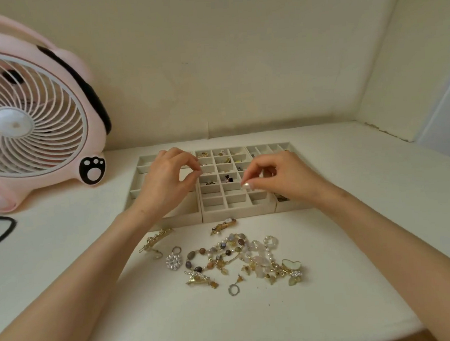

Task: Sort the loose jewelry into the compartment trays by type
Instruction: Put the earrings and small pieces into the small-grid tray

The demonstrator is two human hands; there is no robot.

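Cannot see the whole pink fan [31, 116] or the black-rimmed object [1, 231] below it: cut off by the left edge. Cannot make out anything pinched in the left hand [166, 179]: too small. Hides much of the left tray [145, 160] and part of a gold hair clip [159, 235] under that hand and forearm. Hides part of the right tray [267, 148] behind the right hand [279, 177]. Cannot name the tiny pieces [228, 179] in the middle tray [236, 209].

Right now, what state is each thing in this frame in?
Left hand: grip pinched over left tray; contents unclear.
Right hand: grip pinches pearl piece over middle tray.
Middle tray: far compartments partly filled, near ones empty.
Loose jewelry: unsorted on table.
Pink fan: running or not, unclear.
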